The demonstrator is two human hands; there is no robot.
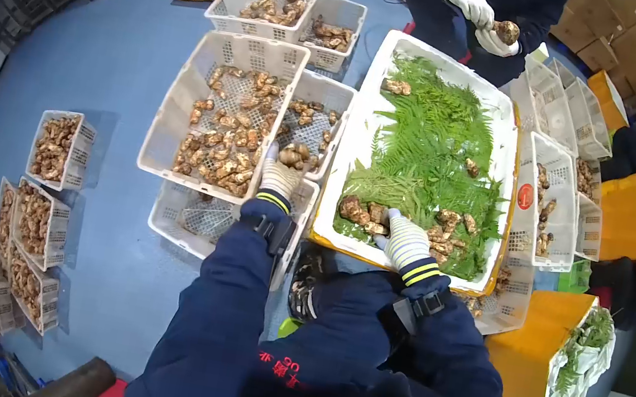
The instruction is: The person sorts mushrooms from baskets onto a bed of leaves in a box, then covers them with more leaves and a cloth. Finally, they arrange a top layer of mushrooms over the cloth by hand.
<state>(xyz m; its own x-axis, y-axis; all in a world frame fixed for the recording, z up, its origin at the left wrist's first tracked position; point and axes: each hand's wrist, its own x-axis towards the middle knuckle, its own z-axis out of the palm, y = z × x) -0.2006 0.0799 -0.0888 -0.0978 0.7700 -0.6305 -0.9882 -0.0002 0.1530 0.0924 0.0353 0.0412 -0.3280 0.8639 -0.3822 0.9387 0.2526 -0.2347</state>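
Observation:
My left hand (280, 178), in a striped knit glove, is at the right rim of a white crate (158, 138). Its fingers are closed round a brown-and-white mushroom (296, 155). My right hand (408, 243), gloved too, is low over the near edge of a white foam box (360, 117) lined with green fern fronds (442, 123). Its visible fingertips are apart, beside mushrooms (376, 214) lying at the box's near side; its other fingers are hidden. More mushrooms (444, 239) lie to its right on the ferns.
Across the box, a person's gloved hands (485, 24) hold a mushroom (506, 33). Crates of mushrooms (277, 6) stand behind and left; others (37, 221) are on the blue floor. At right are more crates (550, 197) and an orange-sided box (534, 347) with ferns.

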